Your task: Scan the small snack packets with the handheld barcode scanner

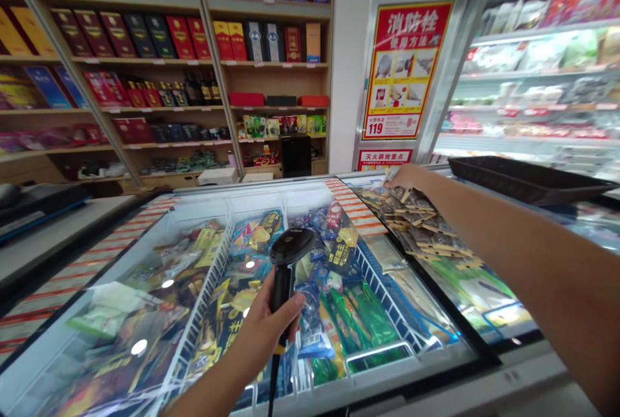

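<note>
My left hand is wrapped round the handle of a black barcode scanner, held upright above the freezer's glass lid with its cable hanging down. Far to the right, my right hand reaches over the freezer's other section, its fingers closed at a small pale item that is too small to name. Just below it lies a heap of brown-wrapped packets. Under the glass, beneath the scanner, are blue packets and green packets in a white wire basket.
Red-and-white striped tape marks the freezer lid's edge. A black tray rests at the right, before a lit refrigerated shelf. Shelves of boxes line the back wall, beside a red sign. A dark device stands at left.
</note>
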The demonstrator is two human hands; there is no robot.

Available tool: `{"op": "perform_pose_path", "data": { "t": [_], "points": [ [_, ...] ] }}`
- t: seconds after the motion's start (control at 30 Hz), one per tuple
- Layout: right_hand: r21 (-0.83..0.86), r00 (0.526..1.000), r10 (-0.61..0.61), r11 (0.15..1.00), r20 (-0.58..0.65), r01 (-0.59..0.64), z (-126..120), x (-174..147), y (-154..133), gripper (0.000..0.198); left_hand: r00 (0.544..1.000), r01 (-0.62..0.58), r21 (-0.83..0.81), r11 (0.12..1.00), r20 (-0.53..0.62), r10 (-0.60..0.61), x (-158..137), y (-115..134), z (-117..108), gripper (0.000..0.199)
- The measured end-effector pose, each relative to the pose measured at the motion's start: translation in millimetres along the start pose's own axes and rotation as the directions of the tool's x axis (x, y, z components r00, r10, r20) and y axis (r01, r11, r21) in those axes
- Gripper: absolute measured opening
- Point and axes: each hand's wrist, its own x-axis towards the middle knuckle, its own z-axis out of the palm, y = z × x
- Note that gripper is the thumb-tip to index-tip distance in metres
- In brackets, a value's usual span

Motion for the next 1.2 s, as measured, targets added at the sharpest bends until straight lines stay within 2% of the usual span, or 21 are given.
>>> {"op": "perform_pose_path", "data": {
  "t": [0.07,0.13,0.17,0.2,0.23,0.33,0.4,0.47,0.53,0.63,0.77,0.9,1.2],
  "points": [
    [0.148,0.995,0.039,0.988,0.086,-0.052,-0.8,-10.8,-16.2,0.029,1.000,0.008,0.037,0.999,-0.010,-0.008,1.7,6.5,-3.1,0.055],
    [0.393,0.995,-0.011,0.919,0.103,-0.031,8.3,-26.8,-38.5,0.025,0.999,0.032,0.073,0.997,0.009,-0.033,3.5,16.3,-9.8,0.054],
    [0.577,0.993,-0.055,0.817,0.109,-0.018,17.8,-36.9,-51.5,0.024,0.998,0.048,0.088,0.995,0.035,-0.051,4.1,22.1,-14.3,0.053],
    [0.762,0.988,-0.107,0.647,0.113,-0.018,30.4,-48.1,-65.4,0.024,0.995,0.066,0.099,0.993,0.068,-0.073,4.6,28.0,-19.4,0.052],
    [0.869,0.984,-0.128,0.492,0.126,-0.048,45.4,-60.4,-79.9,0.026,0.990,0.082,0.105,0.991,0.102,-0.093,4.8,33.5,-24.7,0.051],
    [0.974,0.977,-0.120,0.166,0.175,-0.154,95.4,-99.1,-121.9,0.035,0.989,0.070,0.092,0.993,0.120,-0.081,4.9,41.8,-38.5,0.048],
    [0.979,0.969,-0.134,0.017,0.206,-0.205,123.9,-121.3,-143.5,0.045,0.997,0.022,0.077,0.997,0.069,-0.027,5.5,36.2,-44.1,0.049],
    [0.978,0.968,-0.169,-0.063,0.184,-0.197,144.3,-136.8,-155.9,0.054,1.000,-0.023,0.065,0.998,0.014,0.022,7.0,22.5,-47.4,0.051],
    [0.982,0.967,-0.210,-0.086,0.147,-0.168,157.0,-144.7,-158.7,0.058,0.999,-0.033,0.076,0.997,-0.016,0.034,8.7,6.1,-49.2,0.052],
    [0.985,0.961,-0.237,-0.060,0.142,-0.160,165.7,-145.6,-153.0,0.060,1.000,-0.025,0.134,0.991,-0.016,0.027,8.2,-10.7,-48.3,0.050],
    [0.979,0.959,-0.216,-0.050,0.183,-0.198,168.7,-139.2,-148.1,0.061,1.000,-0.015,0.149,0.989,0.003,0.014,1.9,-13.4,-40.0,0.050],
    [0.978,0.949,-0.252,-0.036,0.191,-0.206,172.1,-136.7,-150.0,0.061,1.000,-0.018,0.136,0.991,-0.011,0.020,-0.8,-14.9,-34.8,0.050],
    [0.995,0.956,-0.280,0.078,0.089,-0.069,180.7,-136.1,-150.1,0.056,1.000,-0.014,0.168,0.986,-0.002,0.014,4.9,-28.3,-34.1,0.052]
  ]
}}
